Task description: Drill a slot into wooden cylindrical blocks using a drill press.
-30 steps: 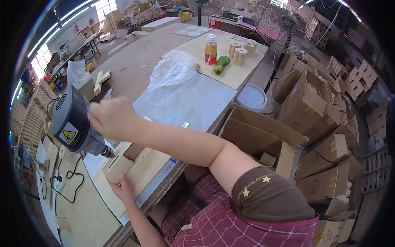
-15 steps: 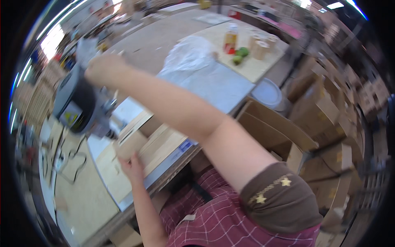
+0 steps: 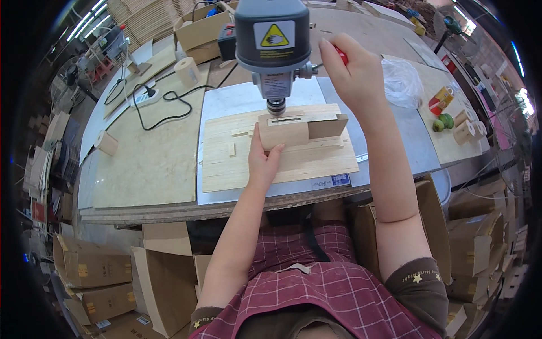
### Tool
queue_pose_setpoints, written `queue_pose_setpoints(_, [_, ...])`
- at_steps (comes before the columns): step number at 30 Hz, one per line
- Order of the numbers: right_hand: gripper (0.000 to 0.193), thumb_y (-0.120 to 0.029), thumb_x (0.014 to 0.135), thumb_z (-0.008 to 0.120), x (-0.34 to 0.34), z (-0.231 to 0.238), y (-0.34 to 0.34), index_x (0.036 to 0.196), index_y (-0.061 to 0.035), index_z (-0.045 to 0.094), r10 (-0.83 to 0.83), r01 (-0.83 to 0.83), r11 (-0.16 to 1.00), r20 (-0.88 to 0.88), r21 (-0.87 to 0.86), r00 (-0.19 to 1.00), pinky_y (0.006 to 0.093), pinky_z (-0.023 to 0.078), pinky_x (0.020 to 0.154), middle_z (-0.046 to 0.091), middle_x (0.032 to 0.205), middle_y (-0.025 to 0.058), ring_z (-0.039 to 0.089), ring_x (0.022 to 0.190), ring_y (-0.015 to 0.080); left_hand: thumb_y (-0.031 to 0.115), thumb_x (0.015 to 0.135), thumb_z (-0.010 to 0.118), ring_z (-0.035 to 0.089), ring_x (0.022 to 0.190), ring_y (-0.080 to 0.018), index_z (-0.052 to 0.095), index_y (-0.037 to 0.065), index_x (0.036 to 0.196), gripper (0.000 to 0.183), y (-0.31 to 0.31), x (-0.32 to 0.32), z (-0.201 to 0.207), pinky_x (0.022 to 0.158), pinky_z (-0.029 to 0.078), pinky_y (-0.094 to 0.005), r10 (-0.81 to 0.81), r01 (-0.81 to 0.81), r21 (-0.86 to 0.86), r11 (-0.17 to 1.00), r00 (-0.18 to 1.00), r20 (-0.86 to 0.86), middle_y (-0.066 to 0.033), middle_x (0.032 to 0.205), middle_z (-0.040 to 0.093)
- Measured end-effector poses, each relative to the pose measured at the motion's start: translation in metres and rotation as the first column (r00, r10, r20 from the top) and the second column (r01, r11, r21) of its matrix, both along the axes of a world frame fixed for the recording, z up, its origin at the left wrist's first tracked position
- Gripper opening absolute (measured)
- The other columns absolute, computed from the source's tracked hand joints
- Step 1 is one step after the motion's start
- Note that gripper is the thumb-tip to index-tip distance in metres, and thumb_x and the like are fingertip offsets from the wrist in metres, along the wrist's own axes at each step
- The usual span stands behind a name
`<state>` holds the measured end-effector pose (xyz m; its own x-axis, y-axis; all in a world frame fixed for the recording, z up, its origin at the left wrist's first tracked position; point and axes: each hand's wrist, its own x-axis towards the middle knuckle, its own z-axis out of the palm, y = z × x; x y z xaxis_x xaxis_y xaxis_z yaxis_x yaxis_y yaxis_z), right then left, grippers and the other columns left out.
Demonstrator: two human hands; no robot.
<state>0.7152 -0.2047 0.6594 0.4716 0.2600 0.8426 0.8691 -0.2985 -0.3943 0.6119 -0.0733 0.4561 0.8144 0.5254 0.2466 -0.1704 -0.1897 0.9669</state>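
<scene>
A grey bench drill press with a yellow warning label stands at the top middle. Under its metal chuck lies a pale wooden block with a narrow dark slot in its top. My left hand grips the block's left end, thumb along the near face and a finger on the far side. My right hand is closed around the red-ended feed handle on the press's right side. Beneath the block is a light wooden board with small wood strips fixed on it. The bit's tip is too small to make out.
On the left of the table lie a power strip with black cable and wooden cylinders. At right are a crumpled plastic bag, a bottle, green fruits and more cylinders. Cardboard boxes stand below the table's front edge.
The view has swung and levelled, bringing the drill press from the left to the middle. My left hand stays on the block and my right hand stays up at the press.
</scene>
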Motion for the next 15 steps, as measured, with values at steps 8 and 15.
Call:
queue_pose_setpoints(8, [0.014, -0.013, 0.079, 0.058, -0.019, -0.022, -0.011, 0.069, -0.0037, 0.054, 0.026, -0.025, 1.000, 0.048, -0.017, 0.999, 0.0340, 0.039, 0.046, 0.053, 0.058, 0.0115, 0.052, 0.051, 0.0277, 0.005, 0.075, 0.062, 0.054, 0.099, -0.0202, 0.019, -0.001, 0.136, 0.075, 0.000, 0.005, -0.005, 0.082, 0.045, -0.0272, 0.014, -0.014, 0.021, 1.000, 0.999, 0.038, -0.0184, 0.119, 0.048])
queue_pose_setpoints(15, [0.012, -0.007, 0.078, 0.059, -0.026, -0.045, -0.009, 0.068, -0.0035, 0.053, 0.063, -0.066, 0.996, 0.047, 0.067, 0.997, 0.0288, 0.036, 0.043, 0.050, 0.057, 0.0077, 0.047, 0.046, 0.0193, 0.007, 0.075, 0.064, 0.055, 0.096, -0.0207, 0.020, 0.000, 0.137, 0.076, 0.001, 0.005, -0.006, 0.078, 0.045, -0.0279, 0.021, -0.021, 0.027, 0.999, 1.000, 0.007, -0.0178, 0.119, 0.049])
